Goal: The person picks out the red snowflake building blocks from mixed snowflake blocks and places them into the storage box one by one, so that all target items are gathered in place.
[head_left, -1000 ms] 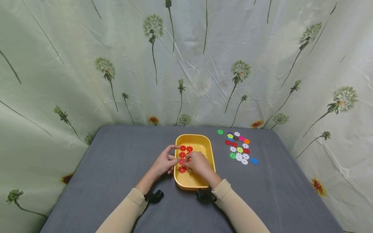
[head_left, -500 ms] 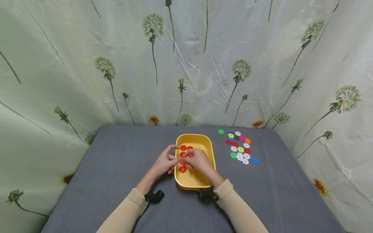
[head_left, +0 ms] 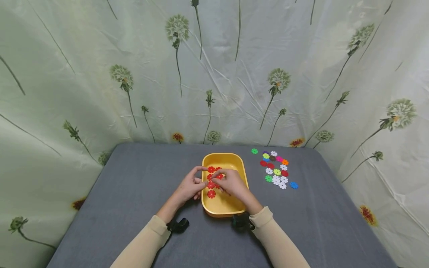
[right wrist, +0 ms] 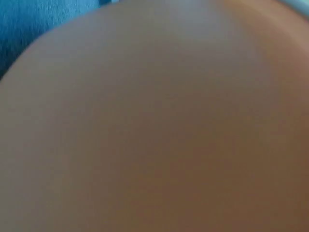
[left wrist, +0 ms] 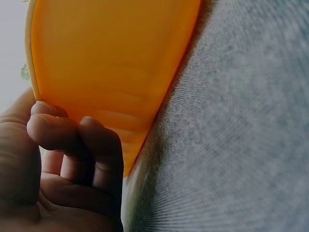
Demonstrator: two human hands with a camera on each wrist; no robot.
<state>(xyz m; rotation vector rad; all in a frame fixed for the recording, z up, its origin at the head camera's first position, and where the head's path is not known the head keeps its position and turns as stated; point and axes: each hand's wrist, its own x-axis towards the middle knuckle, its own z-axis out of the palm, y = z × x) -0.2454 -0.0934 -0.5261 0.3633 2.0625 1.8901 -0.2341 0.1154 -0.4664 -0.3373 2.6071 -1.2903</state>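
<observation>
Several red snowflake discs (head_left: 211, 194), notched plastic rounds, form two columns within the left part of a yellow tray (head_left: 231, 205) in the head view. I cannot tell whether they rest on its floor. My left hand (head_left: 188, 187) is at the tray's left rim, its index tip at the top disc and thumb at a lower one. In the left wrist view, curled fingers (left wrist: 102, 150) sit beside the tray's outer wall. My right hand (head_left: 234, 183) reaches over the tray, thumb and index pinched together at the discs, hiding part of them. The right wrist view is mostly blurred skin.
To the tray's right lie loose snowflake discs in white, green, red, yellow and other colours, some overlapping. A blue disc (head_left: 294, 185) is the outermost one. Grey cloth covers the table (head_left: 140, 175). A flower-printed curtain (head_left: 234, 93) hangs behind.
My right hand has shifted slightly away from me and to the right along the red discs, from the lower ones toward the middle. My left hand has stayed in place.
</observation>
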